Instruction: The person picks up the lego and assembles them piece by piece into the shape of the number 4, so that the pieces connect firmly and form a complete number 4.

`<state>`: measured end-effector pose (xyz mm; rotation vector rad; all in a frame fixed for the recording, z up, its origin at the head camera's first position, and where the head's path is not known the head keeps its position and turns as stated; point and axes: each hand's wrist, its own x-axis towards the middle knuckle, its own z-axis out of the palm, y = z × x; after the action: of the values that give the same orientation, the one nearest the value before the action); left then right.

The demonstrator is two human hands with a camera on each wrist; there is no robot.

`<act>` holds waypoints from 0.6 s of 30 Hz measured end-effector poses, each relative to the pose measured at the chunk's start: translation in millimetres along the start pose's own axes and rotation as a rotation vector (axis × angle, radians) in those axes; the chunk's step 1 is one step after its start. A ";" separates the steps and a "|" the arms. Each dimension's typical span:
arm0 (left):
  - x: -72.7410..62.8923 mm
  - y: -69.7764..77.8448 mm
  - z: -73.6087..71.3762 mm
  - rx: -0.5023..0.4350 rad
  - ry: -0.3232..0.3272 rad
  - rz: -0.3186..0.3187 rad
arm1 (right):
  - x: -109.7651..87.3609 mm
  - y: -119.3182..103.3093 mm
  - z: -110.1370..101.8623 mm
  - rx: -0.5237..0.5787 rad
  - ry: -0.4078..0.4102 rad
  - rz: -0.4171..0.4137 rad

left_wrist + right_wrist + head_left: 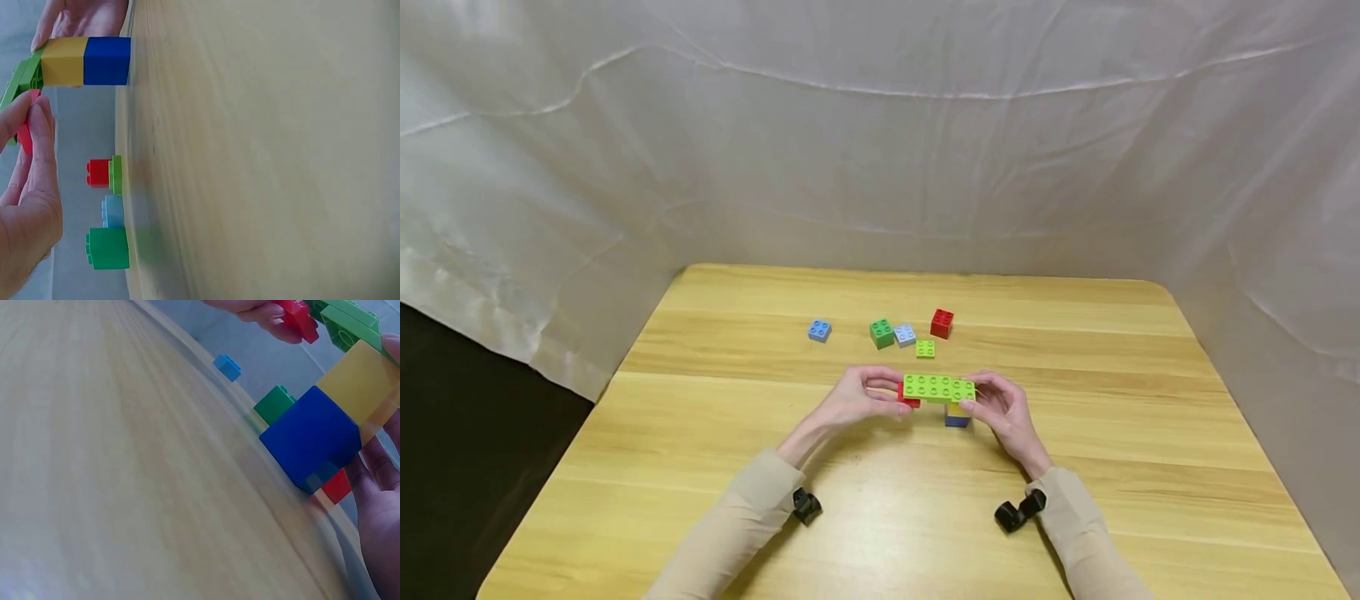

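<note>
Lime-green two-by-six stud brick (pixel 931 387) is held level between both hands above the wood-grain desk (pixel 1127 417), studs facing up. At its left end, the left hand (pixel 859 398) pinches a thin red brick (pixel 913 402) between thumb and fingers, just below the lime-green one; whether those two are joined cannot be told. At the other end, the right hand (pixel 1009 421) has its thumb on the near side and its other fingers round the far side, gripping the lime-green brick where it sits over a yellow brick (pixel 64 61). Directly under the yellow one is a dark blue brick (pixel 107 60), the two stacked flush. It is unclear whether this stack touches the desk.

Farther back, five loose pieces lie on the desk, studs up. A medium-blue two-by-two brick (pixel 820 331) sits farthest left, apart from the others. To its right come a green two-by-two brick (pixel 882 334) and, just beside it, a pale-blue two-by-two brick (pixel 905 335). A flat lime two-by-two piece (pixel 925 349) lies near the pale-blue one, and a tall red two-by-two brick (pixel 942 324) stands a little behind it.

Beige sleeves (pixel 718 529) cover both forearms, with a black mount at each wrist. Pale grey sheeting (pixel 880 167) hangs behind the desk and along its sides.
</note>
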<state>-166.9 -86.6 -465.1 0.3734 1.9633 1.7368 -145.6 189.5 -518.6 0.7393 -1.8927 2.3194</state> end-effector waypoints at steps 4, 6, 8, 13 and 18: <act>1.6 0.6 3.4 -0.006 -0.007 0.009 | 0.1 -0.1 -0.7 0.008 0.004 0.006; 2.4 0.0 4.8 -0.012 -0.007 0.009 | -0.1 -0.3 -0.8 0.009 0.003 0.008; 2.8 0.4 6.4 -0.018 -0.007 0.012 | -0.2 -0.5 -0.7 0.011 0.002 0.011; 3.2 2.9 8.8 -0.050 0.008 0.004 | -0.4 -0.7 -0.4 0.013 0.001 0.009; 4.2 3.8 9.2 -0.075 0.020 -0.008 | 0.3 -0.4 0.3 0.013 0.005 0.000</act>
<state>-166.0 -76.2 -462.8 0.3225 1.9043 1.8098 -145.6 189.2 -518.1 0.7346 -1.8778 2.3331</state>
